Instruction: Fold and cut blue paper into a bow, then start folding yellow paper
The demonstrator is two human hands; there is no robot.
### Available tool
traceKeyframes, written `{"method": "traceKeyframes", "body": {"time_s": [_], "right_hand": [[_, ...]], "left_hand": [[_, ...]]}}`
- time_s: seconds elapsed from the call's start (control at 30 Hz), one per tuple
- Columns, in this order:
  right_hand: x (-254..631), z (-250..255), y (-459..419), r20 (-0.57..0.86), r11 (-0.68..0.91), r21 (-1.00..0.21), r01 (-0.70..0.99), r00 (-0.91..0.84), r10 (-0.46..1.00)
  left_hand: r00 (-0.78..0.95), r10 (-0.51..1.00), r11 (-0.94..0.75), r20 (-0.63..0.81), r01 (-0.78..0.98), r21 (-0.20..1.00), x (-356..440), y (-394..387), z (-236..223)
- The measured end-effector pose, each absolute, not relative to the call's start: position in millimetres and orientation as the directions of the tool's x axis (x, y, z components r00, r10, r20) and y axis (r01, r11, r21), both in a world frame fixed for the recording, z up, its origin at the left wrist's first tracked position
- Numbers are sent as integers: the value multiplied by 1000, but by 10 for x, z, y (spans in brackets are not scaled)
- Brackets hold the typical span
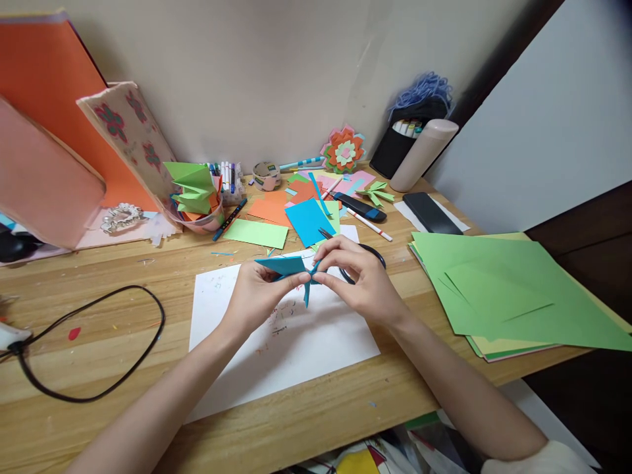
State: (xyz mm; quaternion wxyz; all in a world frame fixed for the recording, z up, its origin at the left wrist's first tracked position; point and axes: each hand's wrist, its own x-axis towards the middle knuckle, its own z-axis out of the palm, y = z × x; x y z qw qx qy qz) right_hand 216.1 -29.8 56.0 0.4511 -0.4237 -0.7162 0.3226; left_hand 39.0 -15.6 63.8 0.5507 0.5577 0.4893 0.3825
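Note:
A blue folded paper piece (282, 264) is held up between both hands, above a marked white sheet (222, 368). My left hand (257, 293) pinches its left part between thumb and fingers. On the other side, my right hand (358, 276) grips the narrow folded parts with thumb and fingertips. One thin blue strip points down between the two thumbs. Scissors (374, 253) with black handles lie just behind my right hand, which partly hides them. Flat blue paper (309, 222) and a light green rectangle (255, 234) lie beyond the hands.
Green paper sheets (513, 289) are stacked at the right, near a black phone (428, 212). A black cable (160, 322) loops at the left. Further back are a box cutter (359, 207), a tape roll (266, 175), a paper flower (344, 151) and a cup of paper pieces (201, 221).

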Motion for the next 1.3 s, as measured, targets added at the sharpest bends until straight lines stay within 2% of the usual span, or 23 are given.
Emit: {"method": "traceKeyframes", "body": {"time_s": [0.27, 0.4, 0.63, 0.9, 1.13, 1.3], "right_hand": [[2145, 582, -304, 467, 540, -764, 353, -274, 841], [2119, 601, -323, 412, 477, -816, 326, -250, 876], [2063, 553, -339, 353, 357, -906, 229, -58, 934], [2042, 511, -341, 360, 356, -879, 317, -46, 932], [2015, 499, -352, 455, 441, -816, 374, -57, 889], [1984, 490, -358, 479, 448, -803, 392, -23, 878]], "left_hand": [[235, 965, 94, -115, 101, 990, 415, -167, 619], [230, 969, 68, -86, 86, 994, 429, -165, 622], [192, 981, 24, -38, 75, 997, 433, -174, 631], [189, 981, 20, -34, 79, 997, 434, -179, 557], [163, 985, 51, -64, 81, 995, 457, -183, 527], [139, 990, 15, -31, 116, 993, 465, -190, 499]]}}
